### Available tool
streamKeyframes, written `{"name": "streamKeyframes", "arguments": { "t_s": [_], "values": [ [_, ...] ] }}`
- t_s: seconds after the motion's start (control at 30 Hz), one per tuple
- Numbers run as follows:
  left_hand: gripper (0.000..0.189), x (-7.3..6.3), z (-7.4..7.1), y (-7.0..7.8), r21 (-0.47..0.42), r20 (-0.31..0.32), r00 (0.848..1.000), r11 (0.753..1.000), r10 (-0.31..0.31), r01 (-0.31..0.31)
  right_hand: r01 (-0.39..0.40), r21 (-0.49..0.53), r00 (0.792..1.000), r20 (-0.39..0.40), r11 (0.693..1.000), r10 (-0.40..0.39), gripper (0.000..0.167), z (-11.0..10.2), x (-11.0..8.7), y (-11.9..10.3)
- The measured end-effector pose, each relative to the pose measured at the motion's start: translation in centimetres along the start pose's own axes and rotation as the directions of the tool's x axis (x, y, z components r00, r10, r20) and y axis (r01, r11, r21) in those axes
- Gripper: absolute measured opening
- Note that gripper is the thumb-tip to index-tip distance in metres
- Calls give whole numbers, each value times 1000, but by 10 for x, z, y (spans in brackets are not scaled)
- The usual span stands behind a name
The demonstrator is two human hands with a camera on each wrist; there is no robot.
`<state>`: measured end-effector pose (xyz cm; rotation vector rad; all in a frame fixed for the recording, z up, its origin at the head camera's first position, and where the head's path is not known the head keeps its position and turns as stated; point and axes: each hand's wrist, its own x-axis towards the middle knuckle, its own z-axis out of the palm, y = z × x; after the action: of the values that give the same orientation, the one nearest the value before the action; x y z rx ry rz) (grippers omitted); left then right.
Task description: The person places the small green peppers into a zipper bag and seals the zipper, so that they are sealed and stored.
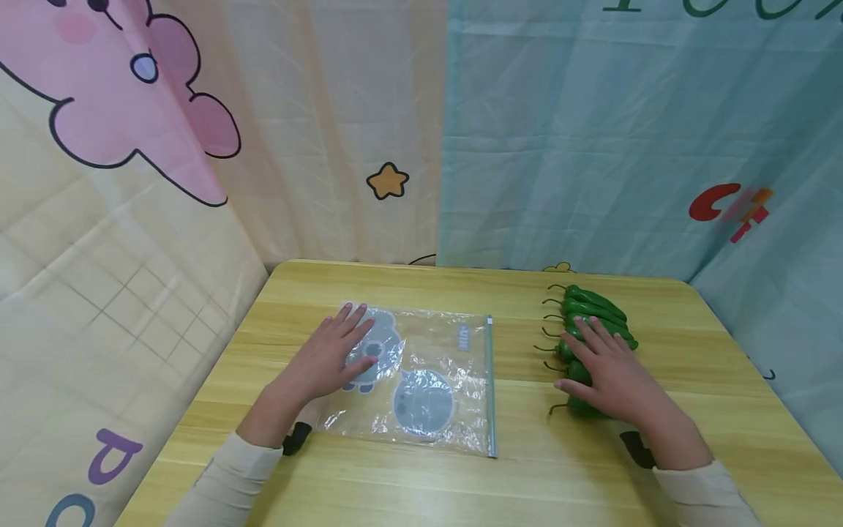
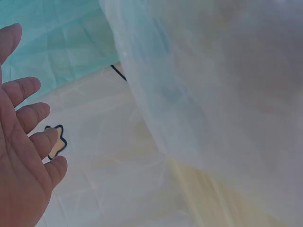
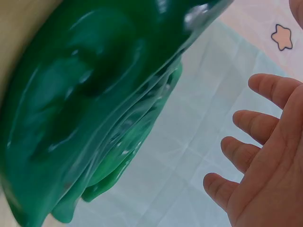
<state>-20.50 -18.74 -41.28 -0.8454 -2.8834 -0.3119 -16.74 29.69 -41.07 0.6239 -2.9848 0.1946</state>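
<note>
A clear zip bag (image 1: 424,344) with grey-blue animal prints lies flat on the table, its blue slider strip (image 1: 491,395) along the right side. Over the bag's left part is my left hand (image 1: 329,359), fingers spread and straight. To the right, several green peppers (image 1: 593,298) lie in a column with their thin stems pointing left. My right hand (image 1: 612,373) hovers over them with fingers extended, hiding some of the middle ones. In the right wrist view the peppers (image 3: 85,104) fill the left side, apart from the open palm (image 3: 274,179).
The light wooden table (image 1: 408,483) has rounded far corners. Printed curtains (image 1: 560,146) stand behind it and a cream one (image 1: 118,293) hangs at the left. Black wrist straps (image 1: 298,439) show below the hands.
</note>
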Motion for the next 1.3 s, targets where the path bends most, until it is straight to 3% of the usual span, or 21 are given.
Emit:
{"name": "streamKeyframes", "arguments": {
  "t_s": [0.57, 0.87, 1.07, 1.3],
  "values": [
    [71, 24, -1, 35, 39, 32, 991, 990, 131, -133, 72, 5, 997, 0, 997, -72, 83, 0, 18, -24],
    [70, 30, 2, 55, 17, 83, 986, 989, 146, -147, 106, 7, 994, 18, 994, -106, 83, 3, 29, -34],
    [71, 34, 7, 66, 1, 103, 977, 982, 188, -189, 136, -2, 990, 43, 991, -136, 83, 13, 35, -40],
    [72, 41, 12, 74, 5, 117, 972, 979, 202, -204, 108, -9, 992, 60, 994, -107, 82, 19, 38, -45]
  ]
}}
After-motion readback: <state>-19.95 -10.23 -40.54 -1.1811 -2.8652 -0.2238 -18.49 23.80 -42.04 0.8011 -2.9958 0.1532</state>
